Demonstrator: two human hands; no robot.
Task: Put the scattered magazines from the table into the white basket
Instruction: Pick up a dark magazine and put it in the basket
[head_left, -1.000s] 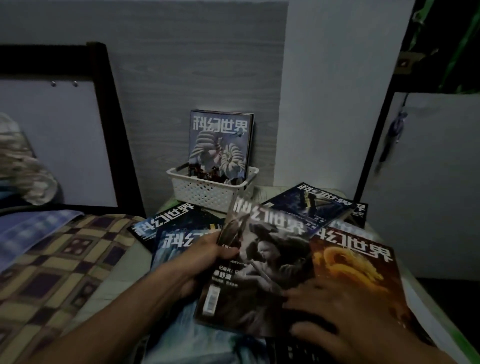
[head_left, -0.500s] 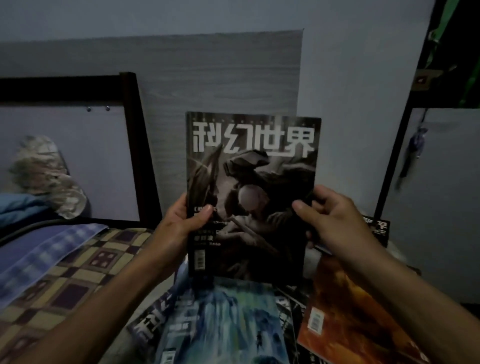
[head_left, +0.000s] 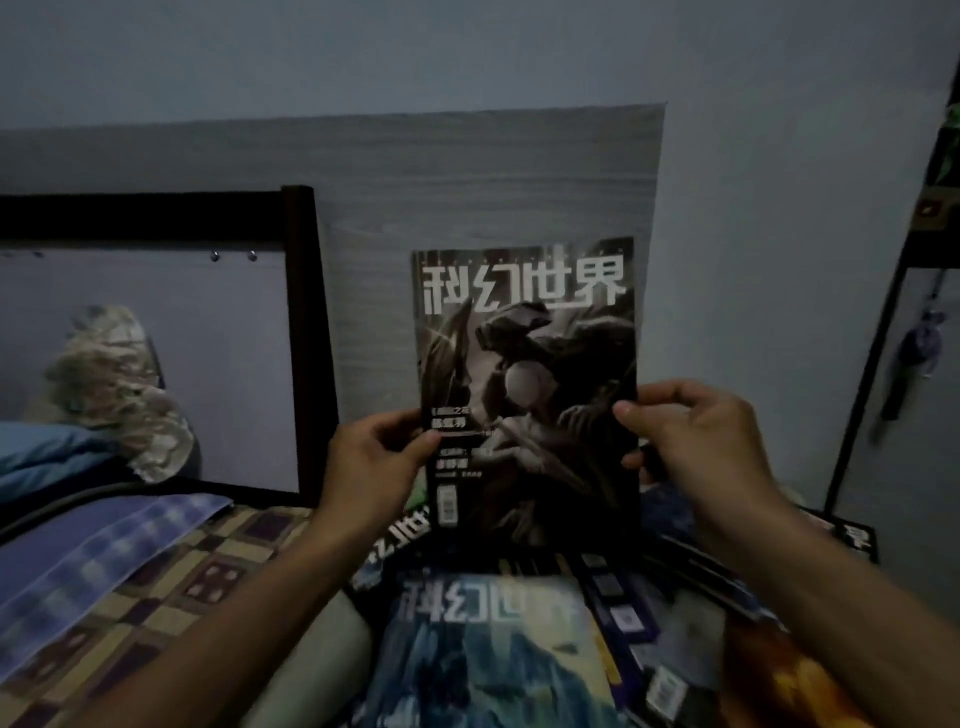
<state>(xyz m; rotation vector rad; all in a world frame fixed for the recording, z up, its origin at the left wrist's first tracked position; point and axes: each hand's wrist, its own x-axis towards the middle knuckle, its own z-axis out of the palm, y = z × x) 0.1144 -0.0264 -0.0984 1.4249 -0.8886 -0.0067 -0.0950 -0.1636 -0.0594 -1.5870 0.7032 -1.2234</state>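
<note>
1. Dark-cover magazine (head_left: 527, 395): held upright in the air in front of the grey wood-grain panel (head_left: 467, 182), cover facing the viewer. A second ago it lay tilted on the pile; half a second ago it was already raised; now it sits further forward and to the right.
2. Left hand (head_left: 371, 460): pinches the magazine's left edge, thumb on the cover, fingers behind.
3. Right hand (head_left: 691, 441): grips the right edge, thumb on the cover, fingers curled round the back. A second ago it rested flat on an orange cover.
4. White basket: not visible now; the raised magazine covers the place where it stood a second ago, so the item is judged to be on its way there, not yet lowered in.
5. Remaining stock on the table: blue-cover magazine (head_left: 493, 654) nearest, orange-cover magazine (head_left: 779, 680) at lower right, dark issues overlapping between and behind. Several are left to move.
6. Surroundings: checked bedspread (head_left: 156, 597) at left, dark bed frame (head_left: 301, 332) beside the panel.
</note>
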